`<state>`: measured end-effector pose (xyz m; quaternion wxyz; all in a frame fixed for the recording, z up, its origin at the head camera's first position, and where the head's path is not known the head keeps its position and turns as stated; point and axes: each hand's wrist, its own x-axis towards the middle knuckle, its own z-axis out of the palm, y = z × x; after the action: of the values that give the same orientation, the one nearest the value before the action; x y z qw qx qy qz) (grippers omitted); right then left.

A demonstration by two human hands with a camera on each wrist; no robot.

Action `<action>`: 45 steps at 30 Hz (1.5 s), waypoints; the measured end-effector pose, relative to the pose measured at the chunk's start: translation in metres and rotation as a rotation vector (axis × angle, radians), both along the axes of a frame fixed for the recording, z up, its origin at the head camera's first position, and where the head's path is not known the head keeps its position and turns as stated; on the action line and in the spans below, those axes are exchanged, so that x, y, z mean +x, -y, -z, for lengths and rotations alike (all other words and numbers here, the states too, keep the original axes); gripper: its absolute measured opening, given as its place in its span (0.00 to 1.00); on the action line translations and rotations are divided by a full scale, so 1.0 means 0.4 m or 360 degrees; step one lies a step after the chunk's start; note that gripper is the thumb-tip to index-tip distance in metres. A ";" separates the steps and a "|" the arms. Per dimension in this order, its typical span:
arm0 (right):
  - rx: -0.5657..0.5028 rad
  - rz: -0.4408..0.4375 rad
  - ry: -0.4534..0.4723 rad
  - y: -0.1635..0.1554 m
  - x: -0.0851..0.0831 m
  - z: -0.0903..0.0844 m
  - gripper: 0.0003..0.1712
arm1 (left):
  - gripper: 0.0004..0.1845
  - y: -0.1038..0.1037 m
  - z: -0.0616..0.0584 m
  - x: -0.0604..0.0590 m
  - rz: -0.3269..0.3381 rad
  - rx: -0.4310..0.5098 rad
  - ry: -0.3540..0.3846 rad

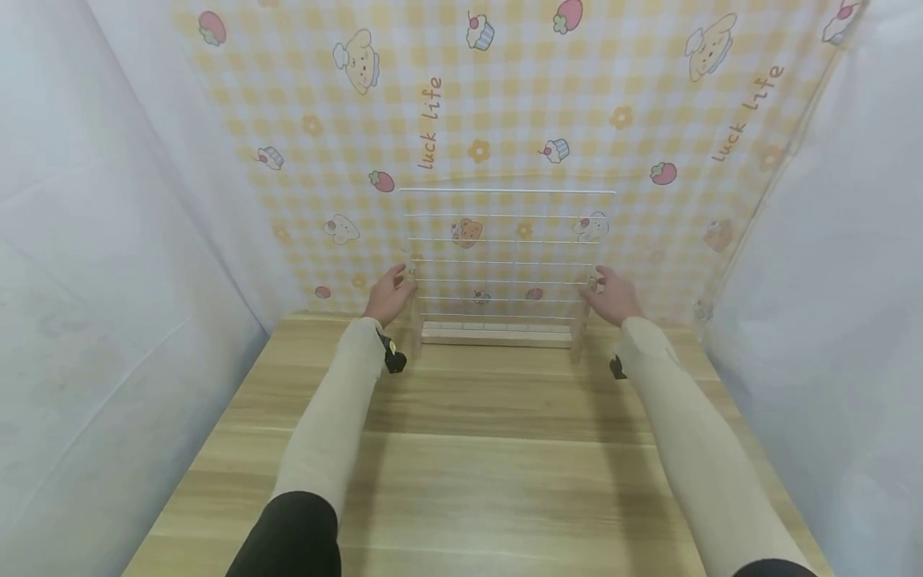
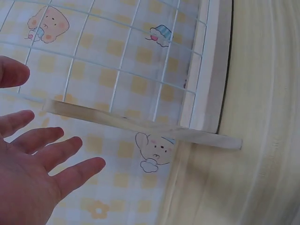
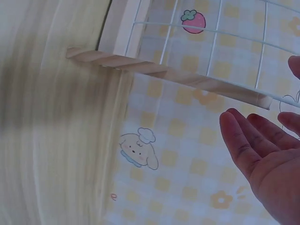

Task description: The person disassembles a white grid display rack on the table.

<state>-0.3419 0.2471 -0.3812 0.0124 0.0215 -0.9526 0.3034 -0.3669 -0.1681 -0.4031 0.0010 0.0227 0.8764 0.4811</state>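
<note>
Across the upper frame of the head view hangs a yellow-checked cloth point(image 1: 548, 96), above a wooden tabletop point(image 1: 497, 481) filling the lower middle. At centre, a white wire rack point(image 1: 505, 262) stands on the tabletop's far part. At its left side the left hand point(image 1: 390, 295) has fingers spread; at its right, the right hand point(image 1: 613, 296) has loosely extended fingers. Contact cannot be told.

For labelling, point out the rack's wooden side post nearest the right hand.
The right-side post, beside the right hand; the other post stands by the left hand.
</note>
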 end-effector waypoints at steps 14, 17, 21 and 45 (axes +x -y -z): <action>0.0008 0.0022 0.0093 0.016 -0.009 0.012 0.41 | 0.34 -0.023 -0.002 -0.020 -0.0011 -0.0005 0.0112; -0.0039 0.0032 0.0107 0.016 -0.008 0.016 0.41 | 0.33 -0.017 0.001 -0.015 0.0003 -0.0017 0.0111; -0.0063 0.0037 0.0109 0.018 -0.007 0.019 0.41 | 0.31 -0.011 0.006 -0.011 -0.0018 -0.0041 0.0092; -0.0150 -0.0048 0.0038 0.029 0.023 0.040 0.39 | 0.11 0.063 0.058 0.137 -0.0021 0.0073 -0.0298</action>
<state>-0.3326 0.2356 -0.3972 -0.0025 0.0316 -0.9369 0.3481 -0.3120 -0.1934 -0.4262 -0.0845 0.0618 0.8615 0.4969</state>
